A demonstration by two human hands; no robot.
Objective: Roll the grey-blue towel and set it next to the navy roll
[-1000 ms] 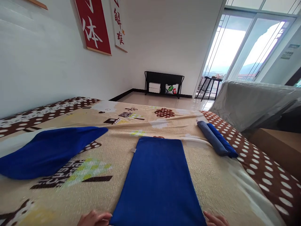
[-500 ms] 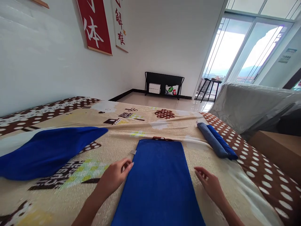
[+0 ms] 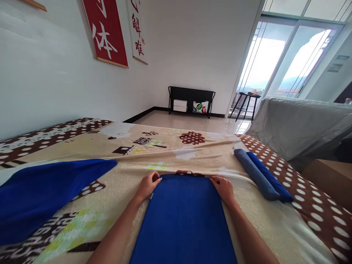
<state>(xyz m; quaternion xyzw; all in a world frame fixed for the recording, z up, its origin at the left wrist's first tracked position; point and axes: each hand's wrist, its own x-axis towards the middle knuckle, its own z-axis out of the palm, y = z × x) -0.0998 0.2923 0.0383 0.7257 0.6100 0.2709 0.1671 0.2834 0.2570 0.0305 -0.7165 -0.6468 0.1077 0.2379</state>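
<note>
A blue towel point(image 3: 184, 220) lies flat lengthwise in front of me on the patterned blanket point(image 3: 167, 157). At its far left corner, my left hand point(image 3: 148, 186) is closed in a pinch on the edge. My right hand point(image 3: 223, 189) pinches the far right corner the same way. A small white tag point(image 3: 151, 196) sticks out from the towel's left edge, just below my left hand. To the right, a grey-blue rolled towel point(image 3: 255, 174) and a blue rolled towel point(image 3: 271, 178) lie side by side. Another blue cloth point(image 3: 52, 187) is spread loosely on the left.
Brown polka-dot borders point(image 3: 310, 194) run along the blanket's sides. A cardboard box point(image 3: 330, 179) and a plastic-covered piece of furniture point(image 3: 299, 124) stand to the right. Farther back are a black rack point(image 3: 191, 97) and a black stool point(image 3: 244, 106) by the glass door.
Both hands have moved forward and inward from beside the towel to its far corners and have closed on them. The view has shifted slightly.
</note>
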